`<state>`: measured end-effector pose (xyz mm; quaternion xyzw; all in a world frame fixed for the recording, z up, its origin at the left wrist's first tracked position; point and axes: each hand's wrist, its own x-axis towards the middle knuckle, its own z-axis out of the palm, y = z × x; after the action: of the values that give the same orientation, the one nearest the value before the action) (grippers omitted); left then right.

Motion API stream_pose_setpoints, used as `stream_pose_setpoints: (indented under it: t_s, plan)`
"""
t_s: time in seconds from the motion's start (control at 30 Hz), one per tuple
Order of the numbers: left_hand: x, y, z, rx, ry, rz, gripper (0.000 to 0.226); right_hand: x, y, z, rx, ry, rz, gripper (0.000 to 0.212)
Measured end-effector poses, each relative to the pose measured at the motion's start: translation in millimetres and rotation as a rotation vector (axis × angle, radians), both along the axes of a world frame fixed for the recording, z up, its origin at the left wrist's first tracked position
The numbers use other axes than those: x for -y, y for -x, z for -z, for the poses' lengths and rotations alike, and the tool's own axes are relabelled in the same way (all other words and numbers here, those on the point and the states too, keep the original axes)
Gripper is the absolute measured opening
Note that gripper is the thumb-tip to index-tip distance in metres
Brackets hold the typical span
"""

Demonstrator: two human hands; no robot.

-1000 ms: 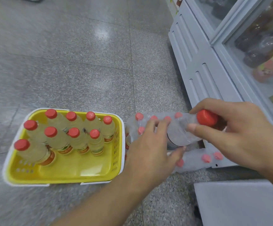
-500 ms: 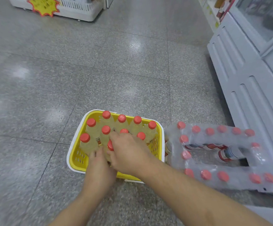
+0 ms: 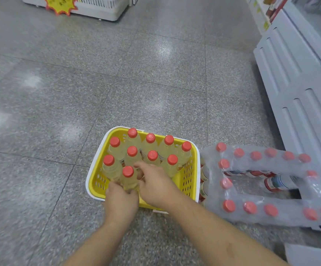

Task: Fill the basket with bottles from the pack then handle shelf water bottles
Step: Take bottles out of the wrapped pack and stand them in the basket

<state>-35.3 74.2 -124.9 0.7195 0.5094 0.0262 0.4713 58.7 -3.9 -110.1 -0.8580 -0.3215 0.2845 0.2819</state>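
since a second ago both hands left the pack [image 3: 267, 187] for the basket [image 3: 192, 169], now holding eleven bottles. left hand [image 3: 120, 202] grips the newest bottle [image 3: 128, 179]; right hand [image 3: 155, 184] seems loosely open beside it. much of the pack remains.

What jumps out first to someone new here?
The yellow basket on the grey floor, packed with red-capped bottles. Both hands meet at its near edge: the left hand wraps the nearest bottle, and the right hand is beside it. Right of the basket sits the torn shrink-wrapped pack.
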Motion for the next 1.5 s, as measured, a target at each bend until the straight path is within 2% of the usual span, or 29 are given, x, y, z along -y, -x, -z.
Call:
stream_pose_setpoints:
  t_s: [0.07, 0.17, 0.33, 0.43, 0.5, 0.6, 0.7, 0.73, 0.77, 0.83, 0.9, 1.0, 1.07, 1.17, 1.27, 1.4, 1.5]
  plan:
    - [7, -3, -3, -0.023, 0.027, -0.043, 0.020, 24, -8, -10, -0.025, -0.008, 0.016, 0.047]
    - [37, -14, -20, -0.064, 0.079, 0.084, 0.009, 79, -27, -36, -0.041, -0.056, 0.128, 0.035]
    - [120, -81, -59, 0.228, 0.167, 0.399, 0.010, 198, -73, -71, 0.207, 0.049, 0.518, 0.021]
    - [178, -130, -71, 0.351, 0.124, 0.692, 0.016, 268, -102, -63, 0.284, 0.290, 0.726, 0.019]
    - [213, -151, -60, 0.303, 0.131, 0.905, 0.020, 301, -117, -52, 0.234, 0.485, 0.711, 0.023]
    - [243, -162, -34, 0.111, 0.025, 1.166, 0.023, 327, -132, -31, 0.064, 0.661, 0.646, 0.035]
    - [248, -163, -15, 0.047, -0.083, 1.221, 0.025, 336, -151, -8, 0.064, 0.695, 0.685, 0.030]
    - [248, -163, -12, 0.049, -0.107, 1.215, 0.028, 336, -157, -1, 0.091, 0.689, 0.733, 0.040]
    - [249, -163, -10, 0.055, -0.124, 1.207, 0.030, 335, -162, 3, 0.079, 0.647, 0.839, 0.060]
    - [251, -162, -8, 0.077, -0.171, 1.200, 0.031, 331, -167, 4, 0.001, 0.565, 1.047, 0.089]
    - [250, -161, -8, 0.083, -0.185, 1.184, 0.030, 329, -172, 4, -0.023, 0.546, 1.110, 0.107]
    - [248, -159, -9, 0.077, -0.205, 1.204, 0.028, 329, -175, 7, 0.005, 0.615, 1.065, 0.107]
    - [245, -159, -9, 0.084, -0.188, 1.195, 0.026, 327, -175, 9, 0.040, 0.614, 1.089, 0.093]
    - [241, -161, -10, 0.082, -0.185, 1.181, 0.024, 324, -170, 6, 0.205, 0.624, 1.121, 0.067]
    - [240, -160, -9, 0.081, -0.177, 1.183, 0.025, 329, -165, 5, 0.252, 0.650, 0.997, 0.042]
    - [240, -157, -6, 0.096, -0.171, 1.191, 0.026, 335, -158, 15, 0.298, 0.719, 0.720, 0.038]
    - [240, -155, -6, 0.128, -0.128, 1.159, 0.027, 336, -147, 16, 0.427, 0.749, 0.567, 0.028]
